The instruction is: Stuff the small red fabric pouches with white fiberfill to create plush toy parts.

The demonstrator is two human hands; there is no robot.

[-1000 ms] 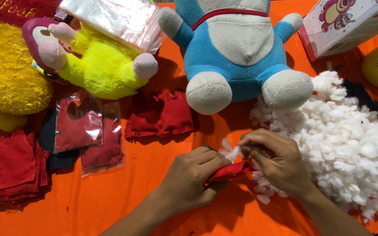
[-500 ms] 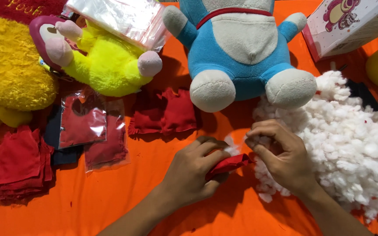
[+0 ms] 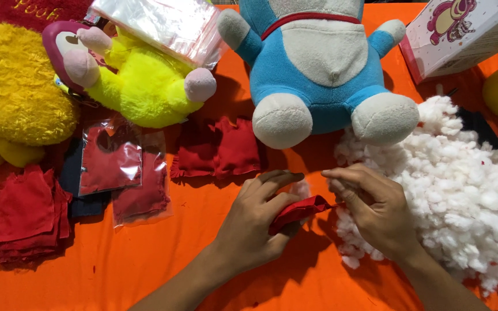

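Pouch: small red cloth pouch (image 3: 298, 211) sits at the frame's centre, just below middle, raised a little off the orange cloth (image 3: 145, 270).
Left hand: left hand (image 3: 255, 222) is closed around the pouch's lower end, thumb and fingers clamped on the fabric, index finger stretched toward 2 o'clock.
Right hand: right hand (image 3: 370, 210) meets the pouch's open tip from 3 o'clock, fingertips pinched together at the mouth; whether they grip cloth or a tuft of stuffing cannot be told.
Stuffing: white stuffing (image 3: 462, 190) is heaped at 3 o'clock of the pouch, touching the right hand's back and wrist; a small wisp shows just above the pouch between the two hands.
Blue toy: blue plush (image 3: 318, 63) lies at 12 o'clock, its two white feet pointing down toward the hands, the right-side foot touching the stuffing.
Red pieces: two flat red pieces (image 3: 217, 148) lie at 11 o'clock of the pouch, just beside the blue toy's foot.
Bags: clear bags (image 3: 125, 173) holding red cloth lie at 9 to 10 o'clock, well apart from the hands.
Stack: red squares (image 3: 24, 213) are stacked at 9 o'clock near the frame's edge.
Yellow toys: green-yellow plush (image 3: 139, 80) and big yellow plush (image 3: 12, 98) fill 10 to 11 o'clock.
Box: pink-and-white box (image 3: 462, 31) stands at 1 o'clock.
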